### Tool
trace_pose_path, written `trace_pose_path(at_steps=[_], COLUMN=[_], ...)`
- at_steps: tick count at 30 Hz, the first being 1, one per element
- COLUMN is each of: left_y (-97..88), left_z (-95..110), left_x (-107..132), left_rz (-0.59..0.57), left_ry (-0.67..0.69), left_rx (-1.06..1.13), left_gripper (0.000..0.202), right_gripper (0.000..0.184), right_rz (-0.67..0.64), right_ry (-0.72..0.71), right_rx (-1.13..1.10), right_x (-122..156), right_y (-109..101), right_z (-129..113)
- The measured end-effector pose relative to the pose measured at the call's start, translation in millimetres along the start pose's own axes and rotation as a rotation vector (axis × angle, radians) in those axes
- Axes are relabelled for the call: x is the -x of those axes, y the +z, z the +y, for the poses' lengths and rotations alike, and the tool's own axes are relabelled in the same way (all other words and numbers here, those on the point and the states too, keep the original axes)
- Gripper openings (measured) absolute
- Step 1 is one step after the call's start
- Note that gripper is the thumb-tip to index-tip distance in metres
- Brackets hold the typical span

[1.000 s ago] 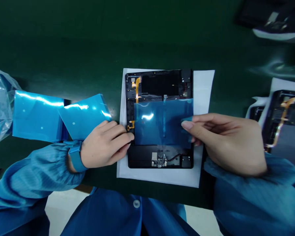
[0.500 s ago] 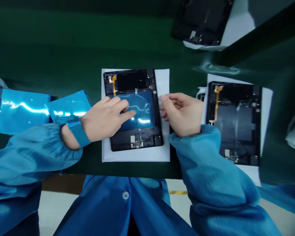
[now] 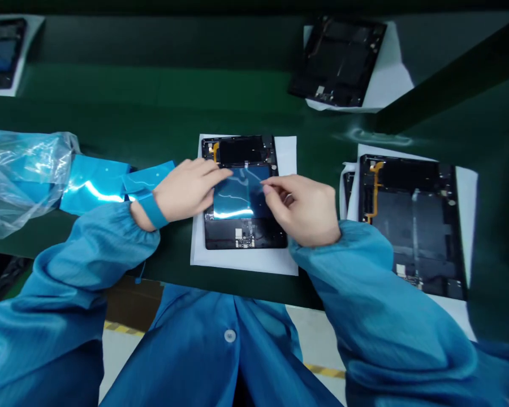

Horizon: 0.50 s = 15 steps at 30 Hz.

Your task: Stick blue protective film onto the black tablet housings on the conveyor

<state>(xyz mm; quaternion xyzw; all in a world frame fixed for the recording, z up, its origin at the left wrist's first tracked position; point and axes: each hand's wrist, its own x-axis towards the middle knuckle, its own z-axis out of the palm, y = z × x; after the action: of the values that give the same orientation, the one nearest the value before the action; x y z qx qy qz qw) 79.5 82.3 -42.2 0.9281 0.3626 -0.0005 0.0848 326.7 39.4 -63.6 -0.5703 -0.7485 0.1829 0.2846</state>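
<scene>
An opened tablet [image 3: 224,233] with its inner parts showing lies on a white sheet [image 3: 288,152] in front of me. A shiny blue film [image 3: 233,200] covers the middle of it. My left hand [image 3: 189,189] rests over the tablet's left side, fingers extended, the index fingertip at the film's upper left. On the other side, my right hand [image 3: 307,206] has thumb and index finger pinched together over the film's right part. Whatever is between those fingertips is too small to make out. An orange flex cable [image 3: 216,151] shows at the tablet's upper left.
Loose blue films [image 3: 95,181] lie to the left, beside a clear plastic bag [image 3: 25,175] of more films. Another opened tablet [image 3: 432,226] sits on paper at the right. Further tablets lie at the back right [image 3: 341,62] and far left [image 3: 0,51]. A dark bar [image 3: 449,73] crosses the upper right.
My right hand has moved left from beside the tablet to over the film. My left index finger has shifted toward the film's upper left. The view has shifted too.
</scene>
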Motion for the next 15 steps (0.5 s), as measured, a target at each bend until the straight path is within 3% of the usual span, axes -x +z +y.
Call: trace_pose_path(at_steps=[3,6,10,15], left_y=[3.8,11.9,18.0,17.1], left_z=[-10.9,-10.8,-6.1,-2.8], left_x=[24.9,35.8,37.3,38.3], left_rz=[0.097,0.073,-0.002,-0.020], left_ry=[-0.064,-0.081,-0.100,-0.118], left_rx=[0.025,0.044,0.073,0.057], left_gripper=[0.044,0.075,0.111,0.119], right_gripper=[0.041,0.056,0.070,0.080], right_rz=[-0.225,-0.388,-0.436,-0.422], right_ry=[-0.270,-0.415,-0.414,-0.528], right_rx=[0.169,0.310,0.408,0.418], right_x=[-9.1,-25.5,-42.0,-35.6], right_y=[5.3,17.1,28.8,26.3], right_z=[-11.2,-17.5,-18.2,-13.7])
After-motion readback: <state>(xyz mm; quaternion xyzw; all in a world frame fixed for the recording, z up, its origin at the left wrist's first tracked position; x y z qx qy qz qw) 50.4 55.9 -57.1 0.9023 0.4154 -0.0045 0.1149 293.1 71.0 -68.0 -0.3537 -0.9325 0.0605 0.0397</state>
